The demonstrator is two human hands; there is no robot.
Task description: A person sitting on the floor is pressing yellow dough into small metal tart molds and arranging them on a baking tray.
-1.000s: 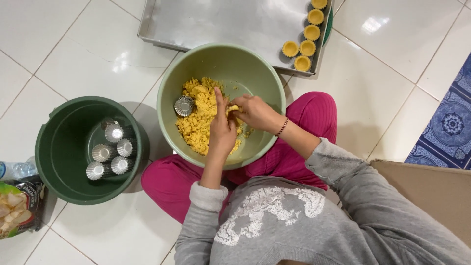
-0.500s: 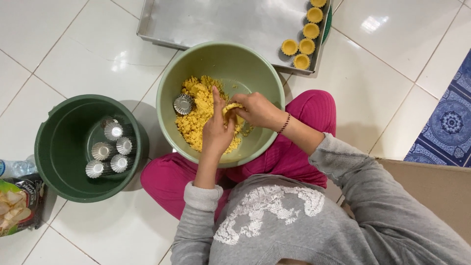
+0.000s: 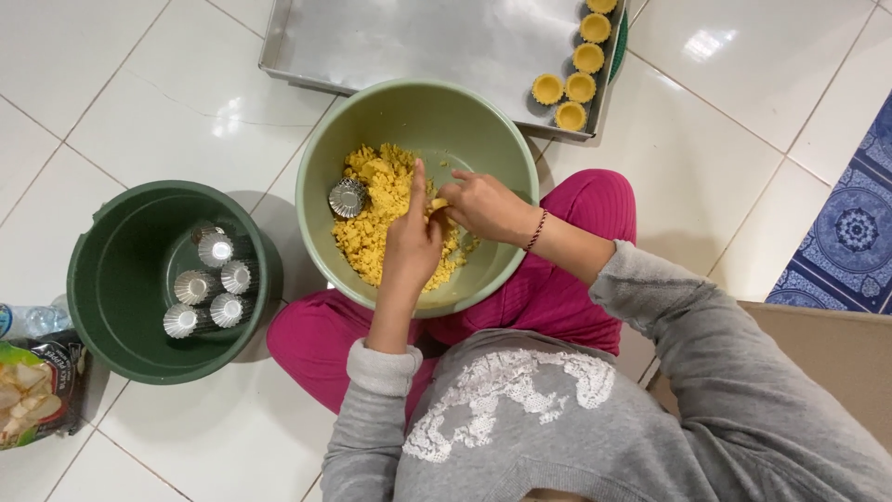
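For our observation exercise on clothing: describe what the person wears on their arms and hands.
Both arms are in grey long sleeves with ribbed cuffs. The left sleeve is pushed up, so the forearm is bare. The right sleeve is pushed up too. A thin dark red bracelet circles the right wrist. The left hand and right hand wear no gloves.

Both my hands sit inside the pale green round plastic bowl (image 3: 502, 153); its far inner half is bare, room to move there. The small fluted metal tart mould (image 3: 347, 197) blocks the left edge of the crumbly yellow dough (image 3: 376, 218). Bowl wall hems me in on the near side, w/ my pink-trousered legs (image 3: 567, 288) under it.
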